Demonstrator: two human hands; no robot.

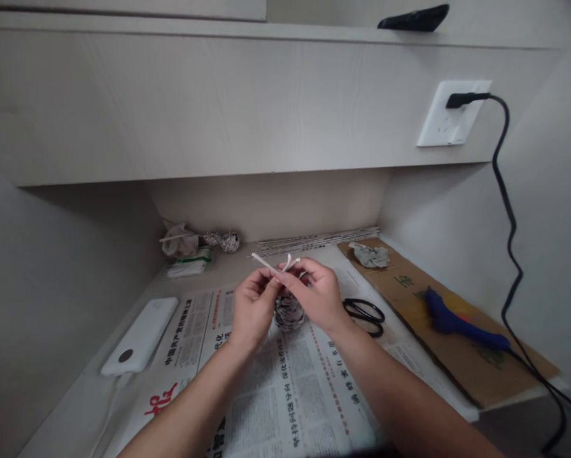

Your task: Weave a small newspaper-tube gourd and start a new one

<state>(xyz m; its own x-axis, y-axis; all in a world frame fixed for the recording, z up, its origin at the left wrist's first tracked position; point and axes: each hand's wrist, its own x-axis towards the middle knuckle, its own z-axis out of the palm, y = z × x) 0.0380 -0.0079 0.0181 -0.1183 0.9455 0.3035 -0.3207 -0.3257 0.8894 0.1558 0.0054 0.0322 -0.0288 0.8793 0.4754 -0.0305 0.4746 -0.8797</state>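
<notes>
Pale paper strips (pixel 265 262) are pinched between the thumbs and fingers of the left hand (pixel 254 299) and the right hand (pixel 317 296), the woven paper ball (pixel 289 314) being seen just below, at six o'clock. Its body appears largely woven; strip ends are left loose. Paper rods (pixel 318 240) are laid at one o'clock. On the newspaper (pixel 266 388), at eight o'clock, a headline seemingly reads “中国共产党的精神之源”. Green writing on the cardboard (pixel 407 308), past three o'clock, cannot be made out surely.
</notes>
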